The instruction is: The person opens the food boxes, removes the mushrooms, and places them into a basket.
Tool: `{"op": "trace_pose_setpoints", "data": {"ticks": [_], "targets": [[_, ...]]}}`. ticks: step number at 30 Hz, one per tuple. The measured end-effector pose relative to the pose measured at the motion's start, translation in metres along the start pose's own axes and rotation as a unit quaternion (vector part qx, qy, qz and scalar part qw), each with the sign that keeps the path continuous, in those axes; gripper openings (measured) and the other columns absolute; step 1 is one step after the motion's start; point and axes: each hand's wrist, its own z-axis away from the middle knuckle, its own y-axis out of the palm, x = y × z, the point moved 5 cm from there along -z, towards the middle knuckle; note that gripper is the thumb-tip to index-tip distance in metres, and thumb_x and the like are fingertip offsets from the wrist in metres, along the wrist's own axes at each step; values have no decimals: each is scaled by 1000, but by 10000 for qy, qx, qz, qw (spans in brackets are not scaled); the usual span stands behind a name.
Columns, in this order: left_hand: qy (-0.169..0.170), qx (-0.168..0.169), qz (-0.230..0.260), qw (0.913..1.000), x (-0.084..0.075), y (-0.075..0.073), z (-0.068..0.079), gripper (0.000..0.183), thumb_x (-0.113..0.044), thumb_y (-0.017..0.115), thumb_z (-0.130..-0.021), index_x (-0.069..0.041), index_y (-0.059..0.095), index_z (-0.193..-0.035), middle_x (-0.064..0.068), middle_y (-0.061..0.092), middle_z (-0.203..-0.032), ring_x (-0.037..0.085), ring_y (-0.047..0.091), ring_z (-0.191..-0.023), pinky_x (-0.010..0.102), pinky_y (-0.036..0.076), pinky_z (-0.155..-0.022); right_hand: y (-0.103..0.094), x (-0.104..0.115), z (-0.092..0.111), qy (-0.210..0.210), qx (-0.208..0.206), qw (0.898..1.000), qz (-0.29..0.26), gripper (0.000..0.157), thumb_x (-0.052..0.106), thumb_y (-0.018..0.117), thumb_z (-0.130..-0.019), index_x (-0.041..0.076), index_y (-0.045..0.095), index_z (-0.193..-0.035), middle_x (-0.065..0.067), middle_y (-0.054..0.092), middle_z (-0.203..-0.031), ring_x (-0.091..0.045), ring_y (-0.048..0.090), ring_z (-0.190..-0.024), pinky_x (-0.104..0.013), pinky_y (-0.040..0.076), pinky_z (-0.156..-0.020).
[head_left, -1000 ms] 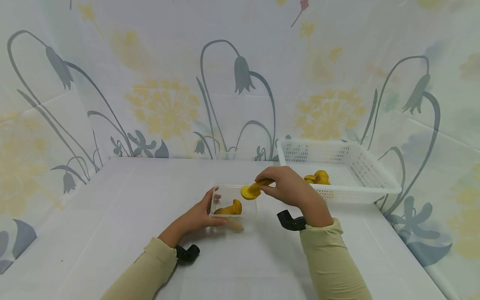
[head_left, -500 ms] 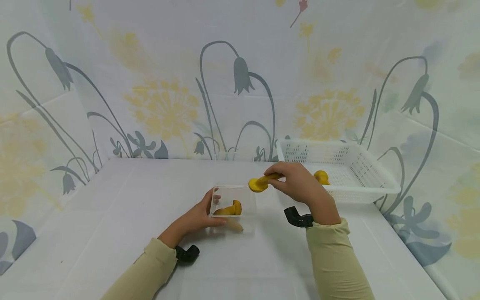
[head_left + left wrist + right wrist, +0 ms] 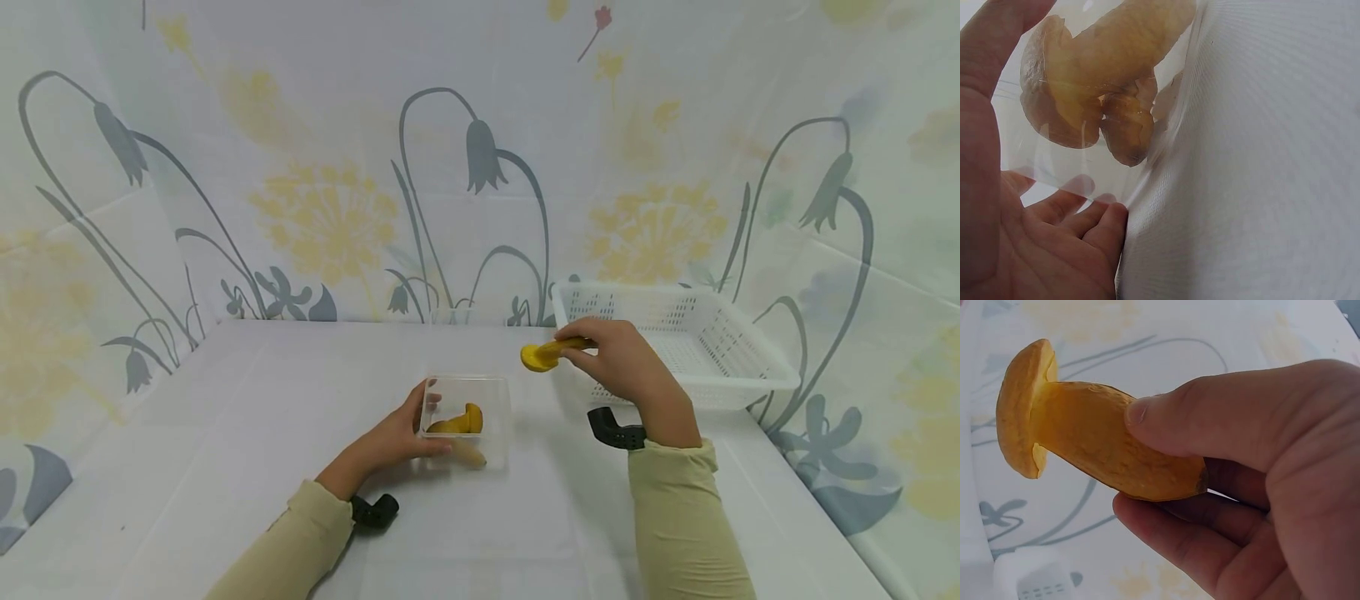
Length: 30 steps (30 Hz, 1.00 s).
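My left hand (image 3: 401, 425) grips the left side of a clear plastic box (image 3: 495, 408) on the table, thumb at the near side and fingers round the far side. Inside lie yellow mushrooms (image 3: 457, 419), seen through the wall in the left wrist view as a large mushroom (image 3: 1060, 87) and a smaller piece beside it. Up and to the right of the box, my right hand (image 3: 622, 358) holds another yellow mushroom (image 3: 1097, 431) in the air. Thumb and fingers pinch its stem, and the cap points left, away from the palm.
A white perforated plastic basket (image 3: 738, 367) stands at the back right, partly hidden by my right hand. A faint clear container (image 3: 450, 316) is at the table's back edge. Patterned cloth (image 3: 337, 125) hangs behind the white table (image 3: 262, 400).
My right hand has moved right and slightly up with its mushroom, away from the box toward the basket, and now covers the mushrooms seen there earlier. The left hand stays on the box.
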Motion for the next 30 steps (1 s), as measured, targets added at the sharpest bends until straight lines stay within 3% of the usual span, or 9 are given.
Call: {"op": "trace_pose_setpoints", "data": {"ticks": [15,30], "targets": [[27,37,12,10000,1,0,0,113,-38,82,-77,-21,4,-157,9,31,-158,33,29,-146,54,28,-115,-14,-22,6,413,-142,9990,86,25,15,64,-94,9,68,-118,-12,68,-118,-33,66,-106,-46,53,-88],[19,86,-42,10000,1,0,-1,111,-38,81,-78,-20,3,-157,10,30,-158,34,29,-146,54,28,-115,-23,-53,12,1163,-392,9924,110,29,21,61,-97,9,65,-122,-17,64,-124,-36,64,-108,-49,52,-88]]}}
